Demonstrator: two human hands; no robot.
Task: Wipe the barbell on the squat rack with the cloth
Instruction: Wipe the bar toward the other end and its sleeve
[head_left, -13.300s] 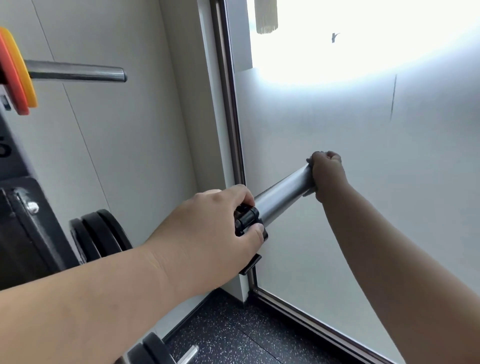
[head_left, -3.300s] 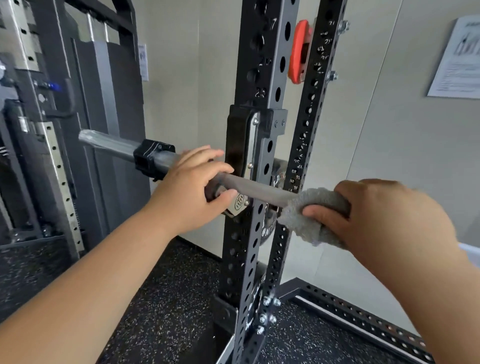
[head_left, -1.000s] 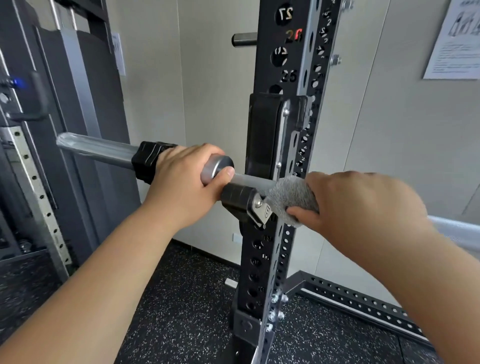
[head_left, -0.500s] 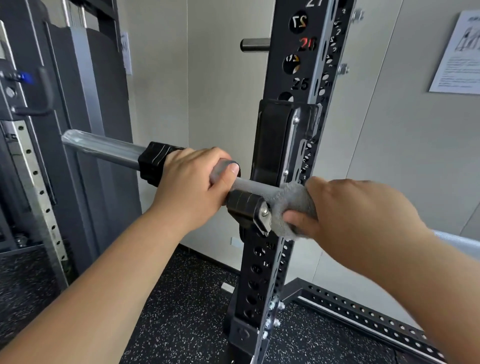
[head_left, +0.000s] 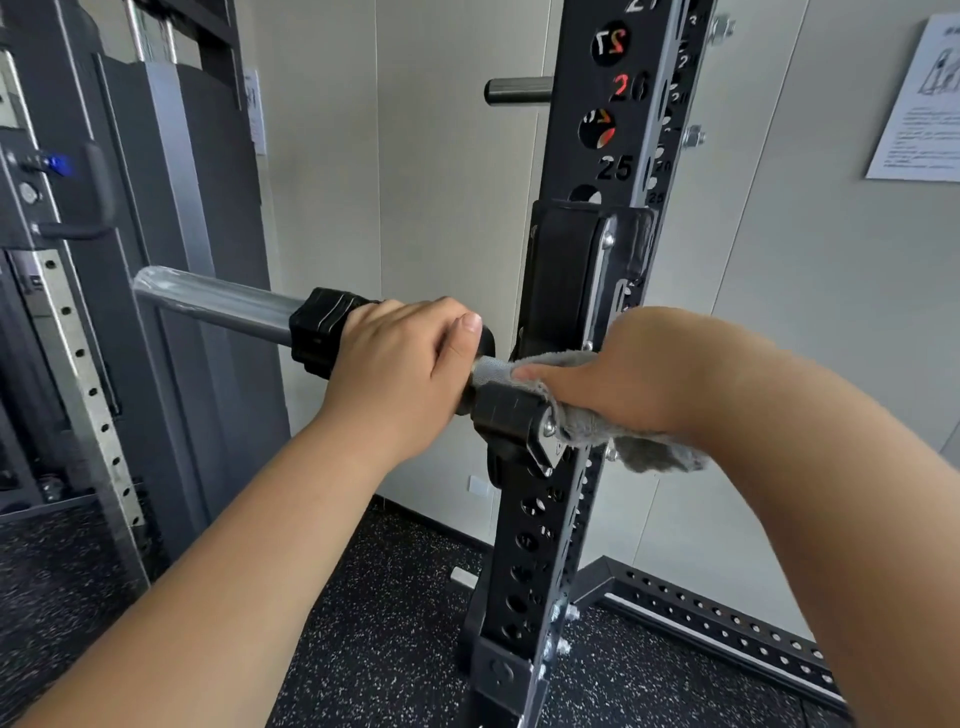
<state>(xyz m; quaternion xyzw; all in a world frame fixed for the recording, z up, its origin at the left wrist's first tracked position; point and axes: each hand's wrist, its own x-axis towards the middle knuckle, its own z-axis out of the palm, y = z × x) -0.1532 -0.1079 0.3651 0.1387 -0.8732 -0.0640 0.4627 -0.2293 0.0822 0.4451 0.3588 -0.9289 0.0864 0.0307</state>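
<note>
At the black J-hook (head_left: 519, 431), right hand (head_left: 639, 374) fingers (head_left: 545, 374) curl tight round fuzzy grey cloth (head_left: 649, 454), wrapped on long steel barbell (head_left: 218, 301) resting in black perforated squat rack (head_left: 540, 525). Left hand (head_left: 400, 364) grips bar beside black clamp collar (head_left: 317, 332). Wiping midway, I judge; sleeve end shiny, streaked; far side unseen.

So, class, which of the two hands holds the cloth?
The right hand: it holds the grey cloth on the barbell; the left hand grips it with no cloth.
</note>
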